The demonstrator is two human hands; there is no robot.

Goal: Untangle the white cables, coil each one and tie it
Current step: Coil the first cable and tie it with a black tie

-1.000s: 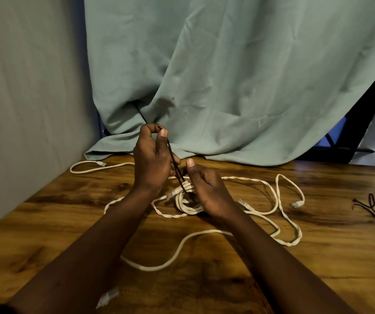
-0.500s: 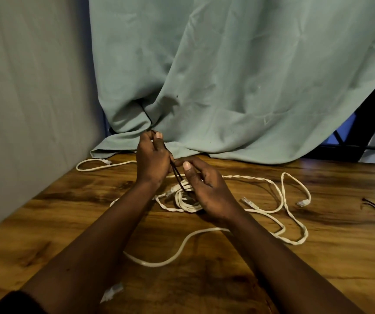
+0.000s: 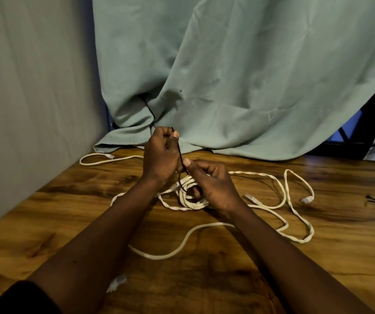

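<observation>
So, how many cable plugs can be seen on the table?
5 plugs: one far left, one at the coil, one beside the right hand, one farther right, one by the left forearm. Others may be hidden.

table [image 3: 317, 264]: glossy grained wood | curtain [image 3: 238, 75]: matt creased cloth | cables [image 3: 290, 200]: smooth white plastic

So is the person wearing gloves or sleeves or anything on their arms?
No gloves. The left hand and the right hand are bare, with short nails and no rings showing. No watch or bracelet shows on either wrist. The forearms are bare too. Only a dark sleeve shows, high on the left arm at the picture's bottom corner.
</observation>
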